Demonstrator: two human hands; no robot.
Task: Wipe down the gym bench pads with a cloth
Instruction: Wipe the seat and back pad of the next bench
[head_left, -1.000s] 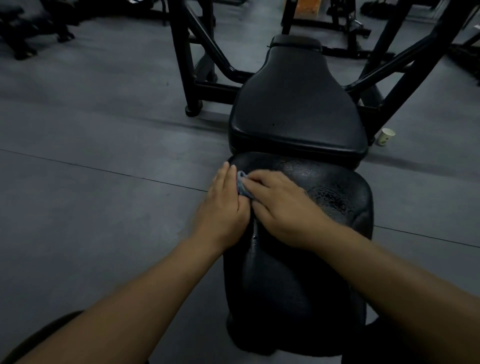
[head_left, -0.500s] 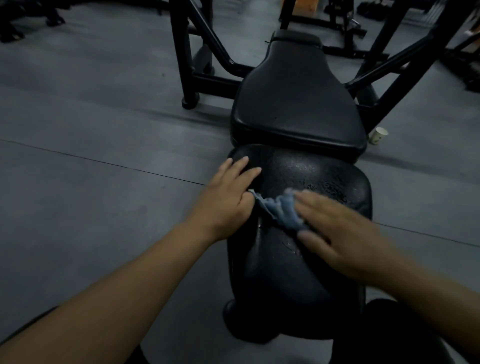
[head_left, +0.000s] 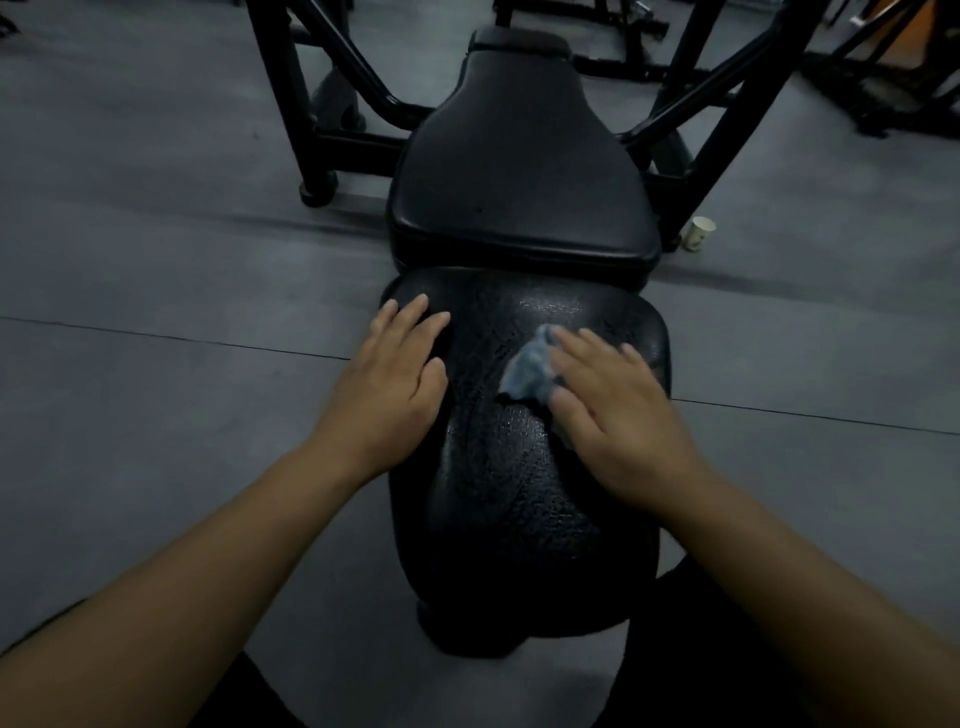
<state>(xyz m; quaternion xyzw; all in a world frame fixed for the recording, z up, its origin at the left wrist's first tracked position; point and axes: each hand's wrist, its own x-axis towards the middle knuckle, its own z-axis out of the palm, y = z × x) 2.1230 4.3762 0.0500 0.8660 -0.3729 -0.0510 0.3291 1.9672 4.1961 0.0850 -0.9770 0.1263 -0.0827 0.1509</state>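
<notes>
A black, cracked seat pad (head_left: 509, 493) lies right in front of me, with the smoother black back pad (head_left: 519, 171) beyond it. A small blue-grey cloth (head_left: 527, 371) lies bunched on the seat pad's upper right part. My right hand (head_left: 618, 415) presses flat on the cloth with straight fingers, covering its right side. On the pad's left edge rests my left hand (head_left: 395, 384), fingers straight and spread, holding nothing.
Black steel frame legs (head_left: 291, 104) rise on both sides of the back pad. A white paper cup (head_left: 698, 234) stands on the grey floor by the right leg. More dark gym equipment (head_left: 883, 78) stands at the far right and back.
My right hand has slid the cloth from the seat pad's left side, beside the left hand, over to its right side. The left hand has stayed on the left edge.
</notes>
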